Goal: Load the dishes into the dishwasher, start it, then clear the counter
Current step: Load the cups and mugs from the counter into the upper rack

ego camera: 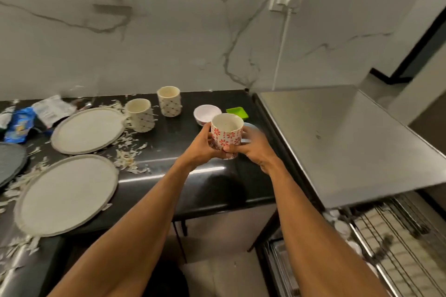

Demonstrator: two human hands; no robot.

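Observation:
Both hands hold a white mug with a red flower pattern (226,133) upright above the black counter (169,152). My left hand (201,147) wraps its left side and my right hand (253,147) grips its right side, thumb across the front. Two cream mugs with a dark dotted pattern (140,115) (169,101) stand further back. Two large grey plates (88,130) (67,194) lie to the left. A small white bowl (206,113) and a green square dish (237,112) sit behind the held mug. The dishwasher's steel top (350,142) is at right, its wire rack (398,243) pulled out below.
Vegetable peel scraps (128,159) litter the counter around the plates. A blue packet (19,125) and a white wrapper (52,109) lie at the far left, beside a dark plate's edge (10,161). A white cable (282,46) hangs from a wall socket.

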